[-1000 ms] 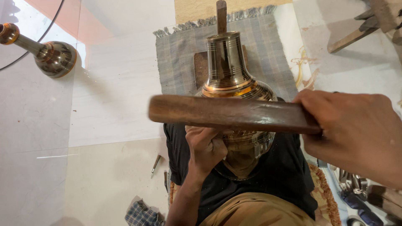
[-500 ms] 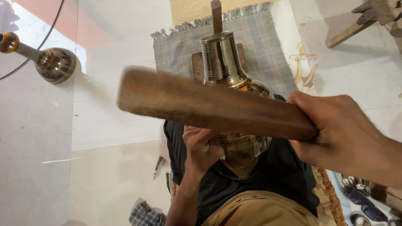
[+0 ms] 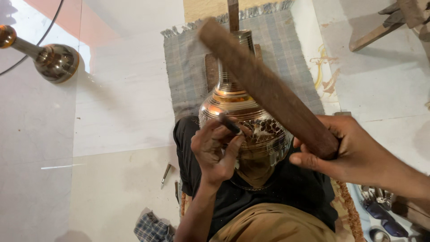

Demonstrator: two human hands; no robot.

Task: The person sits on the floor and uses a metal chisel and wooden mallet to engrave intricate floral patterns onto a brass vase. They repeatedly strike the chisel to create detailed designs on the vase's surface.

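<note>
A shiny metal vase (image 3: pixel 239 107) with engraved bands lies on its side across my lap, neck pointing away. My left hand (image 3: pixel 215 150) rests on its belly and grips a thin dark chisel (image 3: pixel 229 123) whose tip touches the patterned band. My right hand (image 3: pixel 347 150) holds a thick brown wooden stick (image 3: pixel 264 85) by its lower end. The stick slants up and to the left, above the vase and the chisel. A black cloth (image 3: pixel 295 188) lies under the vase on my legs.
A grey woven mat (image 3: pixel 188 67) covers the floor beyond the vase. A second metal vessel (image 3: pixel 53 60) lies at the far left. A small metal tool (image 3: pixel 165 172) lies on the floor by my left leg. More tools (image 3: pixel 380 201) sit at lower right. Wooden pieces (image 3: pixel 380 27) lie at upper right.
My right hand has swung the wooden stick from lying level across the vase to slanting up and away. My left hand now shows the chisel held on the vase.
</note>
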